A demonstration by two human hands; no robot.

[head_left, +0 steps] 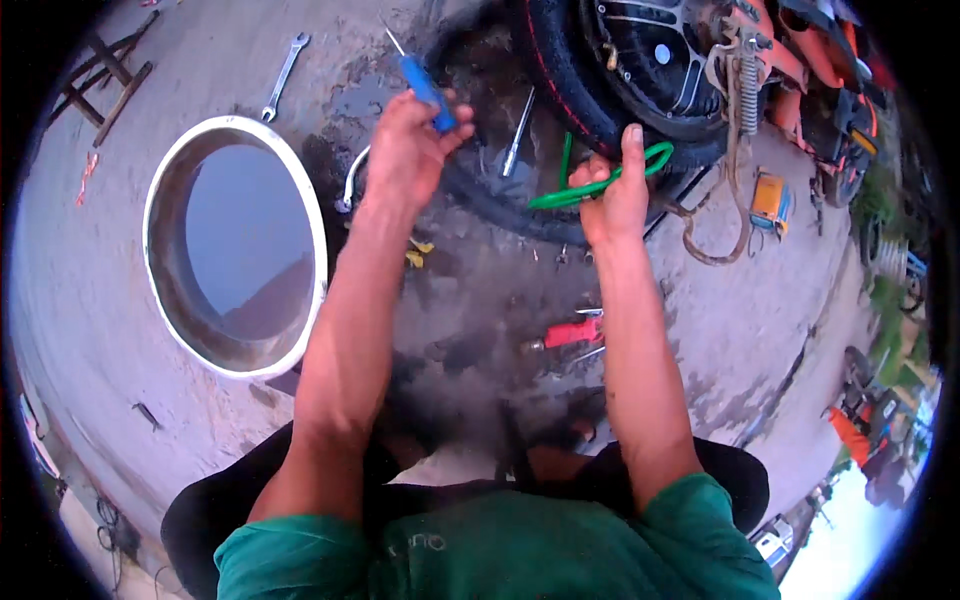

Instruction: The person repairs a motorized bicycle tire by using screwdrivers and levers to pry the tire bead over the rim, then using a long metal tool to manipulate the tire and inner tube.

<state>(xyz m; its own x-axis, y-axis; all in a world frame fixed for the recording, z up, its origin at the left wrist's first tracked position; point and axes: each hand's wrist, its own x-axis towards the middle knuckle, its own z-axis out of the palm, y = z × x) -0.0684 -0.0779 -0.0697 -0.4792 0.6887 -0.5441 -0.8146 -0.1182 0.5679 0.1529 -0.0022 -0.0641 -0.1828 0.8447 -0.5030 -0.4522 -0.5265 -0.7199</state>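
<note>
My left hand (408, 140) grips a blue-handled screwdriver (425, 90), its thin shaft pointing up and away. My right hand (612, 195) holds a looped green hose (600, 180) next to a black motorcycle tyre (560, 70) with a dark spoked wheel (650, 50). Both hands hover over a black inner tube (500, 205) lying on the stained concrete in front of the wheel. A metal tyre lever (518, 132) rests inside the tube's curve.
A white-rimmed basin of water (235, 245) sits at left. A spanner (284, 75) lies beyond it. Red-handled pliers (570, 333) lie between my forearms. An orange motorcycle frame with a spring (750, 90) stands upper right, near a small orange box (768, 200). Wooden sticks (105, 75) lie upper left.
</note>
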